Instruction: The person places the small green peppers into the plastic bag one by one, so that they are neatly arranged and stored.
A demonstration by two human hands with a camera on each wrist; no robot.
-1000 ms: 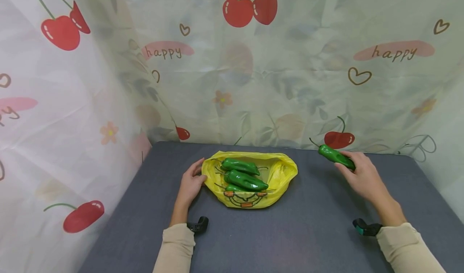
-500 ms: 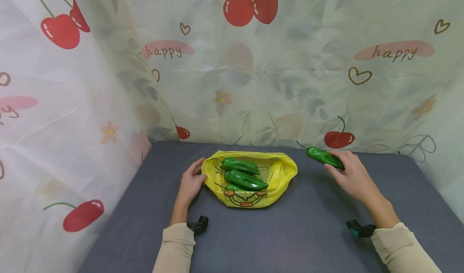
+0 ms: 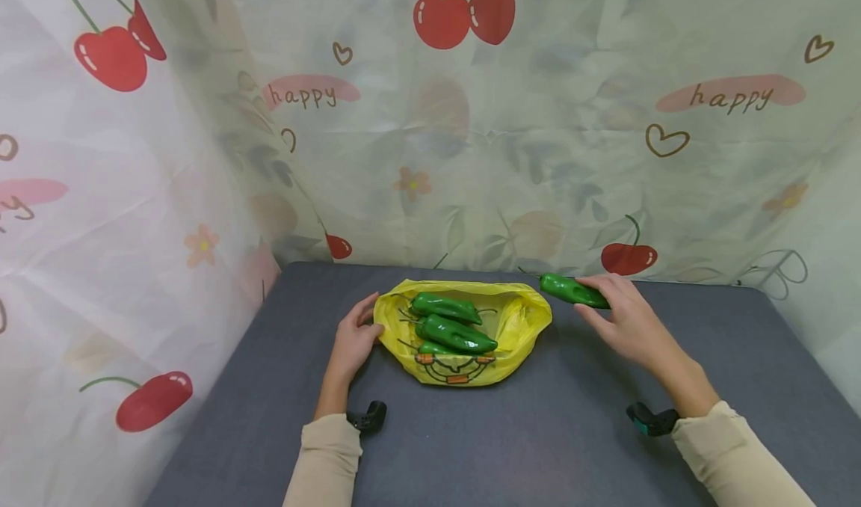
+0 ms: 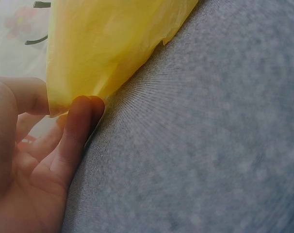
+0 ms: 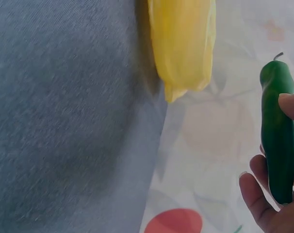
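Note:
A yellow plastic bag [image 3: 531,335] lies on the table with its mouth spread wide. Several green peppers [image 3: 457,335] show inside it, stems toward the left; the lowest is partly hidden by the bag's front edge. My left hand [image 3: 354,340] pinches the bag's left edge between thumb and fingers, as the left wrist view shows up close on the yellow plastic [image 4: 103,48]. To the right of the bag, my right hand [image 3: 632,320] grips another green pepper [image 3: 568,290] above the table, its stem pointing left. In the right wrist view, thumb and fingers wrap this pepper [image 5: 279,131].
The grey table [image 3: 471,447] ends just behind the bag, where a printed curtain [image 3: 484,155] hangs. Another curtain [image 3: 134,268] hangs along the left side. Black wrist devices [image 3: 368,417] sit on both wrists.
My right hand has moved left with the pepper, from the table's right side to near the bag's right edge. The left hand and the bag have stayed in place.

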